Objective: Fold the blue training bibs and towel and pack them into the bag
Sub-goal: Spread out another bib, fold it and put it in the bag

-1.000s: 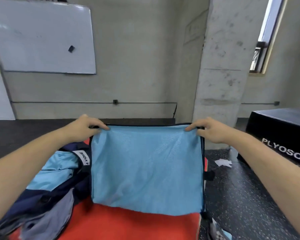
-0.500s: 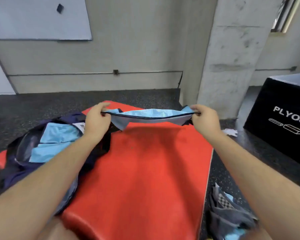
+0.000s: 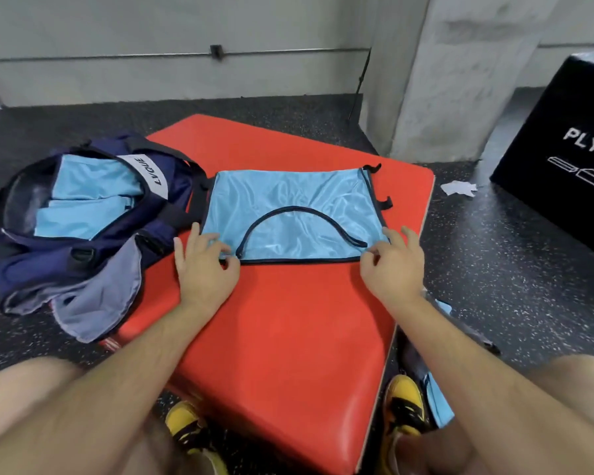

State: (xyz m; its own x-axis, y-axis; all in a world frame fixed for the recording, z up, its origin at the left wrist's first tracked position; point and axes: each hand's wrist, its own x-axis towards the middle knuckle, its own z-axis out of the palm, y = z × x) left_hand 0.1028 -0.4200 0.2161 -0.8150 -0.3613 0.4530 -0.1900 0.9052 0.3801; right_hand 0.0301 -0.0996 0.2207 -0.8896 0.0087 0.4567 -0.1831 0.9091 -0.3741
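A light blue training bib (image 3: 288, 200) with dark trim lies flat on the red mat (image 3: 282, 337), its neck opening facing me. My left hand (image 3: 203, 269) pinches the bib's near left corner with thumb and forefinger. At the near right corner my right hand (image 3: 393, 265) pinches it the same way, other fingers spread. The navy bag (image 3: 93, 241) lies open to the left, partly on the mat, with folded light blue fabric (image 3: 83, 200) inside and a grey flap hanging toward me.
A black plyo box (image 3: 563, 159) stands on the floor at the right, behind a concrete pillar (image 3: 460, 80). More blue fabric (image 3: 438, 402) lies on the floor by my right shoe. A white paper scrap (image 3: 458, 188) sits beyond the mat's right edge.
The bib, held up spread in the air a second ago, has come down and now lies flat on the mat. Both hands moved down and toward me with its corners.
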